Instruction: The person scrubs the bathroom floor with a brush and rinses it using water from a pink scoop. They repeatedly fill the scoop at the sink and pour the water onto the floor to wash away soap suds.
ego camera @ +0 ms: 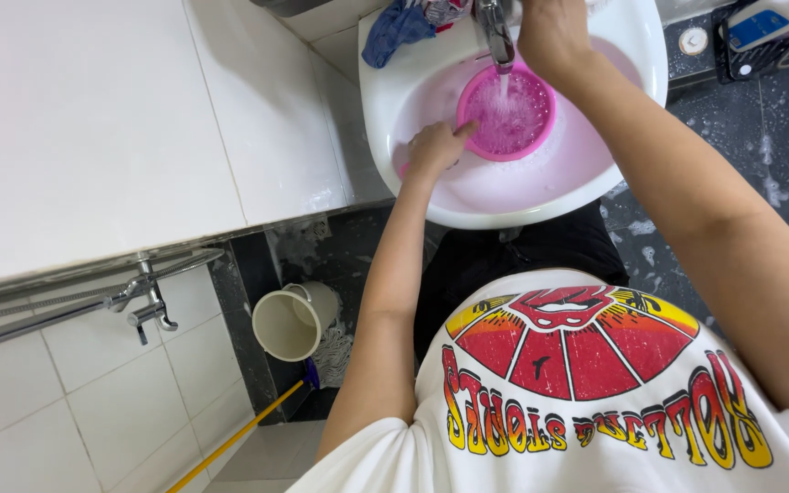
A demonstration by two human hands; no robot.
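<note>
The left hand [433, 146], near the top centre of the frame, has its fingers curled and pressed against the left rim of the pink bowl [509, 114], thumb pointing toward the rim, steadying it more than lifting it. The right hand [552, 36], at the top edge, rests up by the tap [495, 27]; its fingers are hidden behind the knuckles, so I cannot tell whether they grip the handle or lie loose.

The bowl sits inside the white sink [636, 137], directly under the spout. Water runs into it and foams on its floor, and the basin around it holds pale, cloudy water. By the look of it, rinsing is under way: the bowl is wet and partly filled, and emptying it and closing the tap are left.

Counted: 1 bowl, 1 sink, 1 tap, 2 hands. Outward from there, 1 blue cloth [393, 29] lies on the sink's upper left rim, 1 white bucket [292, 319] stands on the dark floor at lower centre left, and 1 yellow stick [235, 438] slants toward the bottom edge.
</note>
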